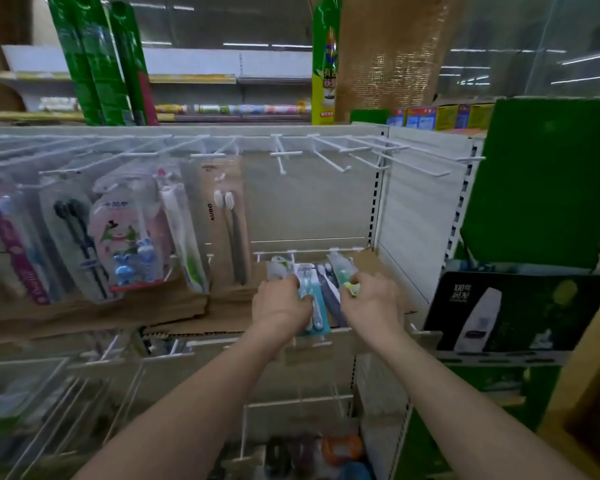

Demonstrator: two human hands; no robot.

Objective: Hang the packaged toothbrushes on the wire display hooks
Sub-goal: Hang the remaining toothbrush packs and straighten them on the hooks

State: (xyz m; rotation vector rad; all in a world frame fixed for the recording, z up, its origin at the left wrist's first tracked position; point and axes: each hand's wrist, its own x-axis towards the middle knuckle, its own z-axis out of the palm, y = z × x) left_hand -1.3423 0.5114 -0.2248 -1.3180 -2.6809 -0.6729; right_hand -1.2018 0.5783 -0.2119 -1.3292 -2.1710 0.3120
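Both bare forearms reach forward from the bottom edge toward a white wire rack. Below them, lower hooks (pixel 118 355) jut out, and blurred goods sit at the bottom (pixel 340 448). At mid-height the left hand (pixel 280 303) curls its fingers over a teal toothbrush pack (pixel 314 306), thumb side against its left edge, gripping it. Just beside it the right hand (pixel 371 303) pinches a green pack (pixel 342 270) that tilts up and to the left, its top near a short hook bar (pixel 291 252). Between the two hands lie a few more packs (pixel 328 289), dark and white, fanned on a sheet of cardboard (pixel 222 317); how many I cannot tell. To the left, other packs already hang from the upper hooks: a brown card with two brushes (pixel 229 220), a pink children's set (pixel 129 233), a black pair (pixel 77 230) and a purple one (pixel 11 244). Bare upper hooks (pixel 329 154) stick out above the hands and to the right. A dark product box (pixel 499 313) stands at right against a green panel (pixel 541 181). Farther back, tall green packages (pixel 97 60) stand on top of the rack, with shelves (pixel 229 77) behind.
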